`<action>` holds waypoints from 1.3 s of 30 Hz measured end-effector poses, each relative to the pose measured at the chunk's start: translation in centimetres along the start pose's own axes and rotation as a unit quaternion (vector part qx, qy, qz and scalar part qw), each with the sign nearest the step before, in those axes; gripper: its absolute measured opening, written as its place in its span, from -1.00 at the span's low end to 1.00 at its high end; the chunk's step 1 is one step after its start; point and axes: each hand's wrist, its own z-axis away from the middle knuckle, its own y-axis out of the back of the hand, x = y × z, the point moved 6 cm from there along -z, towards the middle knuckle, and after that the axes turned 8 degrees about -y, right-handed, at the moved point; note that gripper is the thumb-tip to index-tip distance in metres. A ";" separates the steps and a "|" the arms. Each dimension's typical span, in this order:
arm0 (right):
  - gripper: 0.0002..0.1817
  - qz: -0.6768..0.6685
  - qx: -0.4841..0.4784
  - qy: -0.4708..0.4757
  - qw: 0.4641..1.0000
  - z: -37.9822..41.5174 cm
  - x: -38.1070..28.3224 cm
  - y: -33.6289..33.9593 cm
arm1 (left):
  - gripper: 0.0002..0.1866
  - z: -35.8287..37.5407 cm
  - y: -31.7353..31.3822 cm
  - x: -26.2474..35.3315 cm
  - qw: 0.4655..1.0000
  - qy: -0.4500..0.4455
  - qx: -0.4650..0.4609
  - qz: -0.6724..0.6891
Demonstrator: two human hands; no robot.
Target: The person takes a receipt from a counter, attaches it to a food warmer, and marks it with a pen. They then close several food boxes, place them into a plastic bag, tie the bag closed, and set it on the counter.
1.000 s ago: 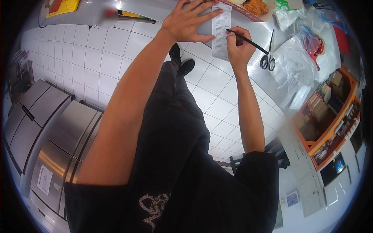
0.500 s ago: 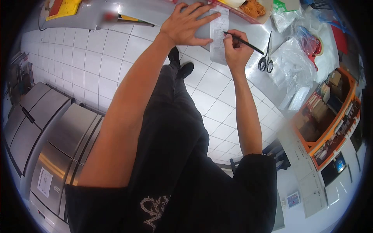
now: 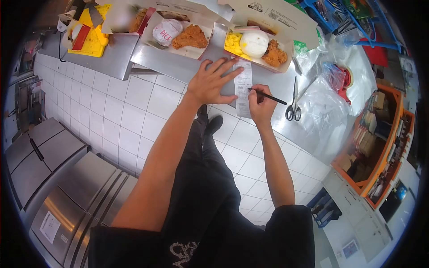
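A long printed paper slip (image 3: 242, 91) lies over the front edge of the metal counter (image 3: 170, 62). My left hand (image 3: 213, 82) is spread flat, its fingertips on the slip's left side. In my right hand (image 3: 262, 105) is a black pen (image 3: 273, 97), its tip at the slip's right edge. Just behind the slip stands an open box with a white rice mound (image 3: 254, 43), yellow egg (image 3: 233, 43) and fried chicken (image 3: 274, 54). Black-handled scissors (image 3: 293, 107) lie to the right of my right hand.
Another open box holds a wrapped rice portion (image 3: 166, 32) and fried chicken (image 3: 190, 37). A yellow tray (image 3: 91, 38) is at the far left. Clear plastic bags (image 3: 321, 107), red tape (image 3: 343, 82) and a blue basket (image 3: 373, 27) are at the right.
The view has tilted up, so the hands, slip and scissors sit lower and more of the food boxes shows. Both hands keep nearly the same pose, the pen still in the right one.
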 end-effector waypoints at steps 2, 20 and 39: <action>-0.89 0.004 0.002 0.002 1.000 0.0 0.2 0.0 | -0.12 0.0 -0.1 -0.1 1.000 0.003 0.000 0.005; -0.87 -0.005 -0.065 -0.006 0.998 2.9 1.3 1.9 | -0.06 0.4 -0.6 0.0 0.998 0.005 -0.055 0.003; -0.81 0.006 -0.037 0.071 0.997 2.9 0.4 1.3 | -0.23 0.4 -0.8 0.3 0.998 -0.018 -0.060 -0.010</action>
